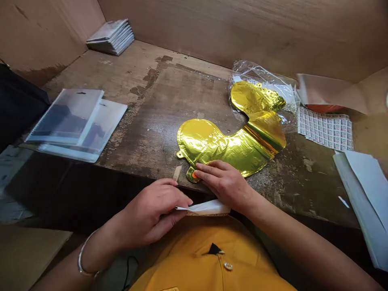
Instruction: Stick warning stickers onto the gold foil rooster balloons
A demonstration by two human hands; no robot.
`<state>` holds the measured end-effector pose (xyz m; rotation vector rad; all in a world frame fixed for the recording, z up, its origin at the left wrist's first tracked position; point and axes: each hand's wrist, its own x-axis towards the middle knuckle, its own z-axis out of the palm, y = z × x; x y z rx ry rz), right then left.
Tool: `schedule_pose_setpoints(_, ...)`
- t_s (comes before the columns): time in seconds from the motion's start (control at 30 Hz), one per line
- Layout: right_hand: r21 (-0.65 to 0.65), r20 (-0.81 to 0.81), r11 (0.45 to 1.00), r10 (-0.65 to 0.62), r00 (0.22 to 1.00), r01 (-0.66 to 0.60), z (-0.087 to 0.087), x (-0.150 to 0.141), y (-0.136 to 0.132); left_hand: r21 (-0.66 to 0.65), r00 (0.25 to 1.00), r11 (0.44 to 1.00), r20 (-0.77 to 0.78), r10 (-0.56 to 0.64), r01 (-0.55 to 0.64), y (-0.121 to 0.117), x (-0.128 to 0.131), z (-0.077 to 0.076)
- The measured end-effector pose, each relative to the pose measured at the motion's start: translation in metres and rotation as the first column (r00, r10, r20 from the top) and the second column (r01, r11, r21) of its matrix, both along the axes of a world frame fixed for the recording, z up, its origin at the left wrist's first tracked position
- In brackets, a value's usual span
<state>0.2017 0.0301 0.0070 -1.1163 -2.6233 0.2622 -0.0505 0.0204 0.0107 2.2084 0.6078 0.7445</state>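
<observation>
A deflated gold foil balloon (233, 149), curved in outline, lies on the worn wooden table. My right hand (226, 182) rests on its near edge with fingers stretched over the foil, the fingertips at a small orange sticker (195, 175) on a tab. The right thumb is hidden. Closer to my body, my left hand (160, 210) pinches the end of a folded white paper (209, 207) between thumb and fingers. The paper sits just below the table's front edge, its far end beside my right wrist.
Clear plastic sleeves (75, 121) lie at the left, and a stack of packets (112, 36) is in the back corner. A crinkled clear bag (257, 72) lies under the balloon's far end. On the right are printed label sheets (325, 128) and white papers (363, 198).
</observation>
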Motion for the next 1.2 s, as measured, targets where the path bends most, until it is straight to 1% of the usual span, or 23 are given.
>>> schedule_pose_setpoints(0.07,0.03,-0.031,0.999,-0.027,0.999,0.028,-0.008,-0.004,0.0,-0.063,1.0,0.998,0.023,0.007,-0.005,-0.002,-0.002,0.001)
schedule_pose_setpoints(0.17,0.007,-0.135,0.996,-0.084,0.987,0.086,-0.015,-0.01,0.004,-0.118,0.999,0.992,0.038,0.038,-0.033,-0.003,-0.001,-0.001)
schedule_pose_setpoints(0.23,-0.06,-0.22,0.984,-0.178,0.959,0.169,-0.013,-0.012,0.007,-0.126,0.997,0.991,0.041,0.058,-0.052,-0.003,0.001,-0.003)
schedule_pose_setpoints(0.3,-0.189,-0.289,0.945,-0.315,0.904,0.269,-0.008,-0.011,0.011,-0.101,0.996,0.992,0.039,0.076,-0.072,-0.001,0.002,-0.003)
schedule_pose_setpoints(0.37,-0.372,-0.32,0.871,-0.444,0.837,0.32,-0.003,-0.009,0.017,-0.05,0.995,0.993,0.01,0.104,-0.103,0.003,0.004,-0.001)
schedule_pose_setpoints(0.47,-0.627,-0.345,0.724,-0.589,0.731,0.288,0.004,-0.004,0.027,0.042,0.991,0.991,-0.04,0.127,-0.125,0.011,0.006,0.006)
schedule_pose_setpoints(0.53,-0.731,-0.353,0.635,-0.664,0.66,0.248,0.006,-0.001,0.033,0.098,0.994,0.991,-0.041,0.1,-0.096,0.017,0.01,0.012)
schedule_pose_setpoints(0.6,-0.807,-0.336,0.555,-0.713,0.616,0.201,0.008,0.0,0.038,0.143,0.998,0.989,-0.051,0.044,-0.036,0.026,0.017,0.015)
schedule_pose_setpoints(0.63,-0.831,-0.325,0.524,-0.728,0.604,0.185,0.009,0.0,0.04,0.159,0.998,0.987,-0.066,0.009,0.002,0.03,0.021,0.015)
schedule_pose_setpoints(0.67,-0.838,-0.32,0.514,-0.733,0.6,0.18,0.01,-0.001,0.041,0.169,0.996,0.985,-0.089,-0.032,0.046,0.035,0.025,0.013)
schedule_pose_setpoints(0.7,-0.825,-0.326,0.531,-0.727,0.604,0.193,0.011,-0.002,0.042,0.176,0.991,0.98,-0.114,-0.076,0.095,0.04,0.03,0.01)
schedule_pose_setpoints(0.73,-0.789,-0.342,0.571,-0.714,0.611,0.226,0.012,-0.003,0.041,0.183,0.983,0.973,-0.139,-0.118,0.143,0.045,0.034,0.007)
schedule_pose_setpoints(0.77,-0.725,-0.366,0.63,-0.695,0.62,0.279,0.013,-0.004,0.039,0.188,0.974,0.964,-0.162,-0.156,0.186,0.049,0.038,0.002)
schedule_pose_setpoints(0.83,-0.501,-0.413,0.764,-0.624,0.664,0.406,0.015,-0.006,0.031,0.184,0.963,0.958,-0.198,-0.184,0.221,0.056,0.044,-0.007)
schedule_pose_setpoints(0.87,-0.361,-0.411,0.816,-0.575,0.708,0.452,0.015,-0.006,0.025,0.176,0.961,0.96,-0.212,-0.177,0.216,0.058,0.045,-0.01)
schedule_pose_setpoints(0.93,-0.116,-0.322,0.873,-0.484,0.814,0.473,0.013,-0.007,0.012,0.157,0.962,0.97,-0.233,-0.146,0.185,0.059,0.046,-0.014)
schedule_pose_setpoints(0.97,-0.047,-0.247,0.892,-0.447,0.86,0.45,0.011,-0.007,0.005,0.151,0.962,0.973,-0.239,-0.134,0.173,0.059,0.046,-0.014)
schedule_pose_setpoints(1.0,-0.02,-0.181,0.904,-0.424,0.888,0.427,0.009,-0.007,0.0,0.145,0.961,0.976,-0.247,-0.126,0.165,0.058,0.046,-0.014)
schedule_pose_setpoints(1.03,-0.025,-0.143,0.909,-0.416,0.898,0.416,0.007,-0.005,-0.004,0.139,0.96,0.976,-0.25,-0.126,0.165,0.057,0.045,-0.013)
schedule_pose_setpoints(1.1,-0.084,-0.156,0.896,-0.444,0.883,0.436,0.006,0.001,-0.002,0.118,0.959,0.977,-0.241,-0.146,0.178,0.056,0.044,-0.011)
schedule_pose_setpoints(1.13,-0.133,-0.201,0.877,-0.479,0.854,0.461,0.007,0.008,0.005,0.106,0.959,0.976,-0.235,-0.159,0.188,0.055,0.044,-0.01)
schedule_pose_setpoints(1.17,-0.194,-0.254,0.841,-0.541,0.802,0.506,0.01,0.017,0.015,0.094,0.958,0.975,-0.228,-0.175,0.2,0.055,0.043,-0.01)
schedule_pose_setpoints(1.2,-0.252,-0.299,0.788,-0.615,0.73,0.561,0.014,0.03,0.03,0.085,0.956,0.975,-0.23,-0.181,0.205,0.055,0.043,-0.011)
